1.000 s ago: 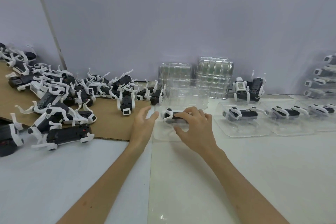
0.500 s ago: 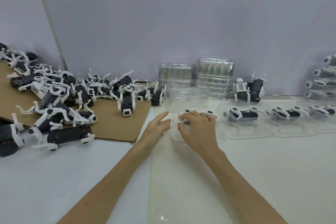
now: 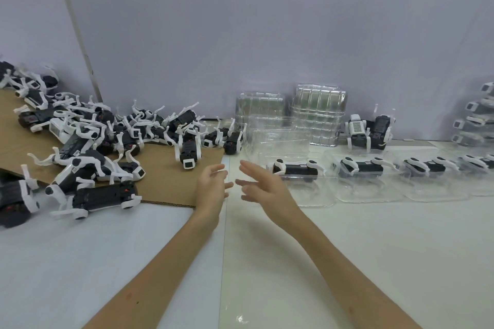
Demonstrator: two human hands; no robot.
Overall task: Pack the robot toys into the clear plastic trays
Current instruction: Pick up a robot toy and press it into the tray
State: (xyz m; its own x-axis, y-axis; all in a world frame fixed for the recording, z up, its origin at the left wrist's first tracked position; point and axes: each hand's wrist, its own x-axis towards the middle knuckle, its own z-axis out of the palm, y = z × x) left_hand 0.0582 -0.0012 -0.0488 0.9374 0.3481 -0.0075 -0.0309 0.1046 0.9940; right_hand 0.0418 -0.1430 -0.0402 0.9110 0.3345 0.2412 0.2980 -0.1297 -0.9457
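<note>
A black-and-white robot toy [image 3: 295,169] lies in a clear plastic tray [image 3: 315,196] just right of centre, at the left end of a row of filled trays [image 3: 371,189]. My right hand [image 3: 264,187] hovers to the left of that tray, fingers spread, holding nothing. My left hand [image 3: 212,188] floats beside it with fingers relaxed, also empty, near the corner of the brown cardboard [image 3: 165,181]. A heap of loose robot toys [image 3: 88,141] covers the cardboard on the left.
Stacks of empty clear trays [image 3: 318,115] stand against the back wall, with one empty tray [image 3: 278,136] in front. A standing robot toy [image 3: 369,132] is right of them. More packed toys [image 3: 475,120] pile at the far right. White table surface [image 3: 240,262] lies in front.
The tray with the toy has slid right to the end of the row. Both hands let go of it and drew back to the left, fingers now spread.
</note>
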